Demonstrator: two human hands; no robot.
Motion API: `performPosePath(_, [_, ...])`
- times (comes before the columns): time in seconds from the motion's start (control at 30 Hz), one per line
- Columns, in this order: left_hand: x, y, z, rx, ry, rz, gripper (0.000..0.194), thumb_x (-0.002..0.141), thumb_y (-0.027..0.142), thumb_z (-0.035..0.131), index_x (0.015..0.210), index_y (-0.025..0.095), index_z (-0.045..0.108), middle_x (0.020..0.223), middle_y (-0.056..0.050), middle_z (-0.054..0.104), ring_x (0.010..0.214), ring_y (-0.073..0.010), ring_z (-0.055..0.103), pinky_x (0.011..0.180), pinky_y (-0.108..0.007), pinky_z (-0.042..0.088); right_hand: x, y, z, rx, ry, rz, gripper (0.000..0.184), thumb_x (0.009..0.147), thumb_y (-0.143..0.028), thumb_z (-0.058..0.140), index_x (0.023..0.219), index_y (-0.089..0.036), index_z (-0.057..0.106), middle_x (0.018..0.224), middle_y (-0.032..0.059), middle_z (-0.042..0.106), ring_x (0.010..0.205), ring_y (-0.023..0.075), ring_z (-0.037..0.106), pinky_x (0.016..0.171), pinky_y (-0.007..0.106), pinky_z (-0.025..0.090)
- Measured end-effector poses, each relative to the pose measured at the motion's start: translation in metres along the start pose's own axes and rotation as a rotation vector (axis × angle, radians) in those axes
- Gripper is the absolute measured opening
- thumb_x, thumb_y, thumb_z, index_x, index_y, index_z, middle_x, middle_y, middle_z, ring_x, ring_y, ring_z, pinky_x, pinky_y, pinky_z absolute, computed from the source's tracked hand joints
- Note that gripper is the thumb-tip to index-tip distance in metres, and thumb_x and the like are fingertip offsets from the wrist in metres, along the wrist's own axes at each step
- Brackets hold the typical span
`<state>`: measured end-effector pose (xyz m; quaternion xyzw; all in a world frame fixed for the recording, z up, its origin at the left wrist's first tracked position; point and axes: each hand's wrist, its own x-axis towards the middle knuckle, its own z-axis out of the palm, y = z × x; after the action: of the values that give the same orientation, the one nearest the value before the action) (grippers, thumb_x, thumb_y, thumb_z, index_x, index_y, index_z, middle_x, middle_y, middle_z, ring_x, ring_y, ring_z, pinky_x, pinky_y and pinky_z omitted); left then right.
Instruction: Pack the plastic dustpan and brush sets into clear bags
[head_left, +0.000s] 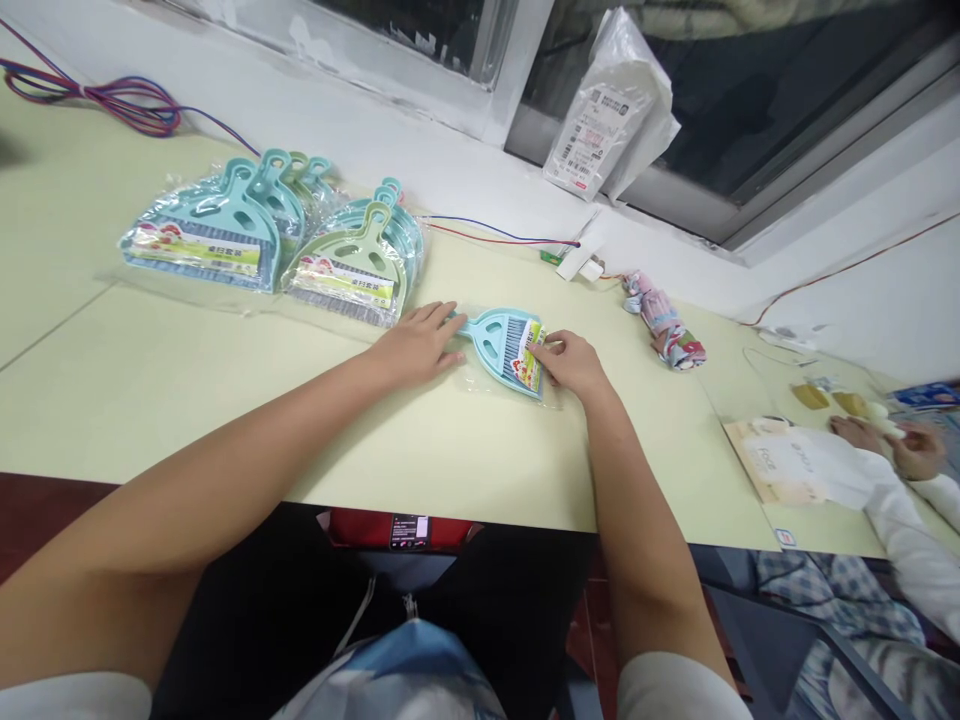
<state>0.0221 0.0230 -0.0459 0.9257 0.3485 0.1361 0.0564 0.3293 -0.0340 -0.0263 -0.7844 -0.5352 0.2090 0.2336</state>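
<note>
A small light-blue dustpan and brush set [493, 343] in a clear plastic bag lies on the table, its handle pointing left and a printed label on its right end. My right hand [574, 362] pinches the label end of the bagged set between bent fingers and thumb. At the handle end, my left hand [426, 345] rests with its fingers stretched out and slightly apart, the fingertips touching or just over the handle tip. Beside it on the left lie more bagged sets: a green dustpan set [352, 265] on top of one pile and a blue dustpan set [214, 225] on another.
Coiled red and blue wires [135, 105] lie at the back left. A plastic-wrapped package [592, 120] leans on the window ledge. A folded patterned cloth bundle [664, 322] lies to the right. Farther right, another person's hands [892, 445] work near a paper bag [776, 465].
</note>
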Motion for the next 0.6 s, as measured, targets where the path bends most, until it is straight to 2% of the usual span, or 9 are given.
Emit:
performPosePath(0.2, [0.001, 0.002, -0.006, 0.014, 0.058, 0.007, 0.057, 0.106, 0.044, 0.042, 0.154, 0.014, 0.048, 0.159, -0.018, 0.047, 0.146, -0.0333, 0.044, 0.120, -0.046, 0.037, -0.004, -0.004, -0.007, -0.111, 0.167, -0.116, 0.043, 0.093, -0.058, 0.062, 0.115, -0.021, 0.071, 0.102, 0.0074, 0.076, 0.089, 0.0224, 0.070, 0.084, 0.036, 0.052])
performPosePath(0.27, [0.001, 0.002, -0.007, 0.016, 0.078, 0.010, 0.054, 0.106, 0.041, 0.043, 0.152, 0.014, 0.050, 0.156, -0.017, 0.049, 0.143, -0.0330, 0.047, 0.118, -0.046, 0.039, -0.008, -0.009, -0.006, -0.131, 0.148, -0.110, 0.049, 0.092, -0.061, 0.061, 0.120, -0.022, 0.068, 0.105, 0.0076, 0.076, 0.093, 0.0235, 0.070, 0.086, 0.037, 0.051])
performPosePath(0.43, [0.001, 0.003, -0.006, 0.020, 0.070, 0.005, 0.053, 0.104, 0.040, 0.046, 0.151, 0.014, 0.050, 0.156, -0.018, 0.049, 0.142, -0.0334, 0.047, 0.116, -0.047, 0.041, -0.018, -0.024, 0.003, -0.257, 0.041, -0.019, 0.079, 0.081, -0.072, 0.070, 0.137, -0.017, 0.058, 0.110, 0.0126, 0.077, 0.103, 0.0306, 0.071, 0.086, 0.039, 0.052])
performPosePath(0.6, [0.001, 0.004, -0.006, 0.023, 0.069, 0.004, 0.053, 0.104, 0.039, 0.045, 0.151, 0.015, 0.049, 0.157, -0.018, 0.048, 0.142, -0.0340, 0.047, 0.116, -0.048, 0.041, -0.015, -0.022, 0.007, -0.291, 0.053, 0.036, 0.075, 0.084, -0.059, 0.070, 0.143, -0.017, 0.052, 0.121, 0.0160, 0.074, 0.110, 0.0324, 0.070, 0.092, 0.041, 0.052])
